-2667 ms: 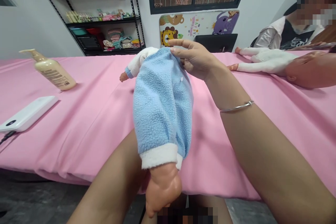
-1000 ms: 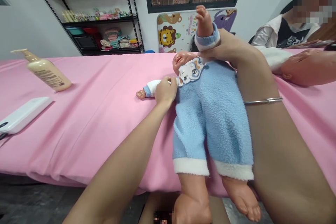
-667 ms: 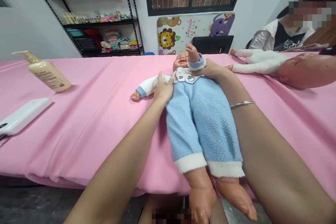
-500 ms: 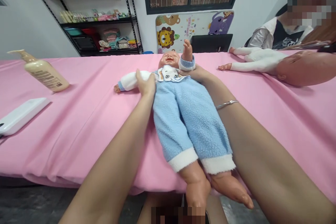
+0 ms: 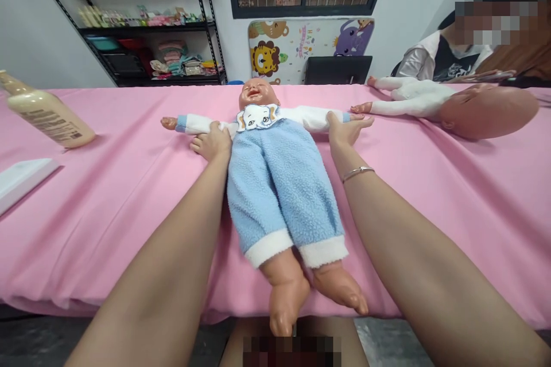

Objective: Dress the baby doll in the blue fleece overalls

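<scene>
A baby doll (image 5: 282, 166) in fluffy blue dungarees and a white top lies face up on the pink sheet, both arms stretched sideways, its feet at the near edge. My left hand (image 5: 213, 142) rests against the doll's arm on the left, close to its body. The thumb lies on the white sleeve while the loosely bent fingers show below it, apart. By the blue cuff of the other arm is my right hand (image 5: 346, 128), thumb over the sleeve and fingers stretched out to the right. An elephant face decorates the doll's bib (image 5: 258, 119).
On the left stand a cream pump bottle (image 5: 51, 117) and a white flat object (image 5: 26, 180). A second doll (image 5: 430, 100) in white lies at the right, near a seated person (image 5: 447, 54). Behind are a black shelf (image 5: 146, 28) and a dark screen (image 5: 338, 70).
The doll's raised arm has come down and out to the right, with my right hand following it. My left hand has loosened on the other sleeve. The view has shifted slightly right.
</scene>
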A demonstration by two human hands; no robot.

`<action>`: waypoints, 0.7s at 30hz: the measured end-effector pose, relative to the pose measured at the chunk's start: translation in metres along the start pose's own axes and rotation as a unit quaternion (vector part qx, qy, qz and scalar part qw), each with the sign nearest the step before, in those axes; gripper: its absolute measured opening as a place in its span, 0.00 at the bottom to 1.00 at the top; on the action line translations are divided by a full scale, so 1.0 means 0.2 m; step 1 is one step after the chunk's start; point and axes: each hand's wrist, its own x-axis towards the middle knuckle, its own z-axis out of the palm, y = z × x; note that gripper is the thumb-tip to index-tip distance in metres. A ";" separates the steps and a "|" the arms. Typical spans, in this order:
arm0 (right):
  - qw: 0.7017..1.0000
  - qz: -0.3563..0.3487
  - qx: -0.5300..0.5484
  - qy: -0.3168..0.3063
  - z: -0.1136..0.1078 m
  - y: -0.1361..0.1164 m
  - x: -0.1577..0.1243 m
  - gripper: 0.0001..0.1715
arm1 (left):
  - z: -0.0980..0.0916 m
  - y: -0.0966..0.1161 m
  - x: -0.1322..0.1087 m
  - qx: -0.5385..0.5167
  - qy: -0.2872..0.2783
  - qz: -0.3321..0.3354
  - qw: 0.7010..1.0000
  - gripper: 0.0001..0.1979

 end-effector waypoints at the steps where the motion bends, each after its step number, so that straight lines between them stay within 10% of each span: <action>1: 0.999 0.040 -0.010 0.017 -0.01 0.00 -0.01 0.56 | 0.00 -0.01 0.01 0.020 -0.010 0.023 0.999 0.23; 11: 0.996 0.024 -0.084 0.020 -0.01 0.02 -0.05 0.41 | -0.06 -0.09 0.04 0.105 -0.009 0.156 0.982 0.25; 17: 0.978 -0.194 -0.041 0.069 0.00 0.01 -0.07 0.29 | -0.12 -0.11 0.08 0.104 -0.035 0.164 0.980 0.25; 21: 0.955 -0.286 0.051 -0.066 0.03 -0.07 -0.12 0.06 | -0.11 -0.14 0.11 0.009 -0.016 0.196 0.980 0.21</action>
